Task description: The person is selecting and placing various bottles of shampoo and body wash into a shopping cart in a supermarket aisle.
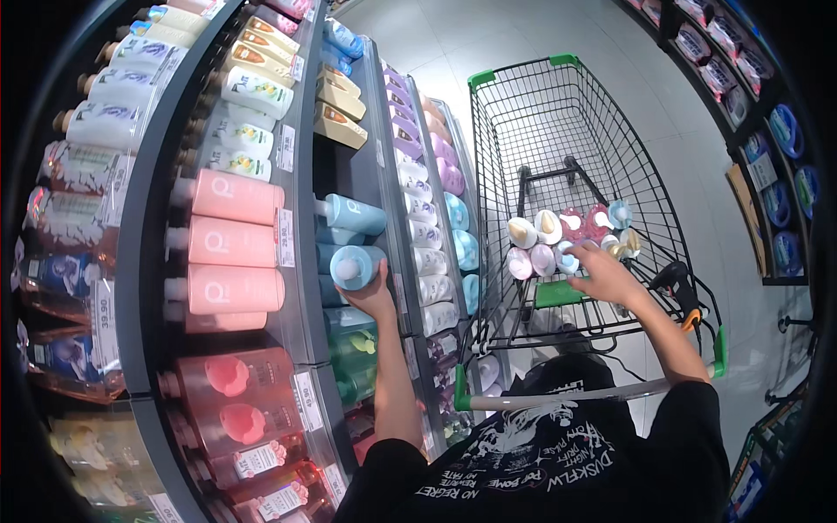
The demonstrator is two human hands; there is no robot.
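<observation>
My left hand (374, 294) is wrapped around a light-blue pump bottle (346, 269) at the shelf, its pump top facing up at me. Similar blue bottles (356, 214) stand right behind it. Over the near end of a black wire shopping cart (523, 118), my right hand (605, 273) has thumb and fingers spread. Its fingertips are at a blue-capped bottle (566, 258); whether they touch it is hard to tell. Around that one stand several bottles with white-and-gold caps (548, 227), pink pump tops (572, 224), lilac caps (520, 263) and a blue pump top (620, 214).
Shelves on my left hold pink pump bottles (237, 248), white bottles (258, 91) and clear red bottles (242, 392), with price tags along the edges. The cart's handle (556, 399) crosses before my body. A scanner-like black device (683, 287) hangs at its right. Another shelf (752, 131) lines the right side.
</observation>
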